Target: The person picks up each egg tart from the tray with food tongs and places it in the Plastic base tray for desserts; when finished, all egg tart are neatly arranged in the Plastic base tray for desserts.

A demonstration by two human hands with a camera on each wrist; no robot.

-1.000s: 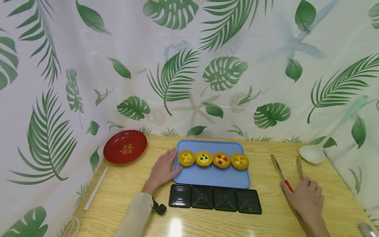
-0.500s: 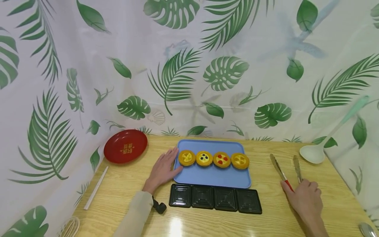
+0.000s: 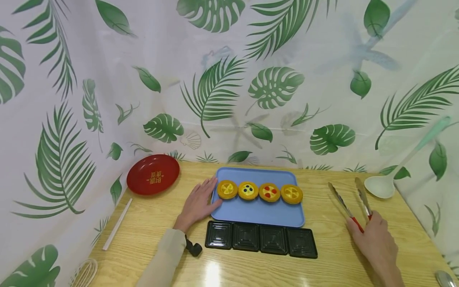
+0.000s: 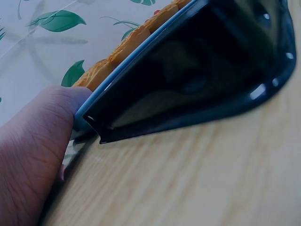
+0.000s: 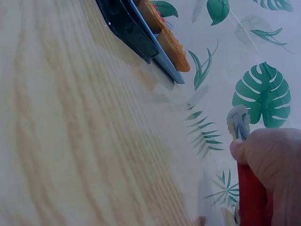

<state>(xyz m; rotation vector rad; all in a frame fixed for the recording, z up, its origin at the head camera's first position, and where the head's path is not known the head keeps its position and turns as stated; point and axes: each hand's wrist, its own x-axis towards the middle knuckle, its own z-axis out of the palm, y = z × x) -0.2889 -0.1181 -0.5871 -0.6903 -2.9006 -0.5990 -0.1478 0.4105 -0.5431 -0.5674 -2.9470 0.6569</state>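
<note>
Held in my right hand (image 3: pixel 375 241) is a pair of tongs (image 3: pixel 343 204) with metal arms and red handles; the arms stand spread apart. In the right wrist view a thumb lies against the red handle (image 5: pixel 251 193). My left hand (image 3: pixel 195 205) rests at the left edge of a blue tray (image 3: pixel 258 214), its fingers fairly straight and the thumb touching the rim. Several toy egg tarts stand in a row on the tray, among them one with dark dots (image 3: pixel 248 191) and one with red pieces (image 3: pixel 269 192). The tong tips point away from me, right of the tray.
A row of black square dishes (image 3: pixel 246 236) lies just in front of the tray. A red plate (image 3: pixel 153 174) and a white stick (image 3: pixel 117 224) are at the left. A pale ladle (image 3: pixel 380 186) leans at the back right. A whisk (image 3: pixel 84 273) and a metal utensil (image 3: pixel 444 279) show at the front corners.
My right hand has shifted slightly right and toward me with the tongs, and red now shows on both tong arms. My left hand stays at the tray; the head view has shifted a little.
</note>
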